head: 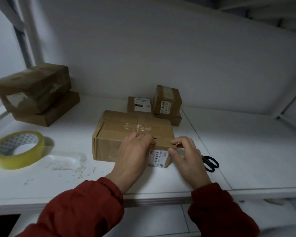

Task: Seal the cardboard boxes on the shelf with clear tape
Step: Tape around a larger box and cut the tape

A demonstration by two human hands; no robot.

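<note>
Cardboard box (126, 132): left hand (132, 156) presses its top, right hand (186, 158) pinches its edge

The brown cardboard box (126, 132) lies flat at frame centre, top flaps closed, near edge torn. The clear tape roll (20, 160) lies flat at left.
</note>
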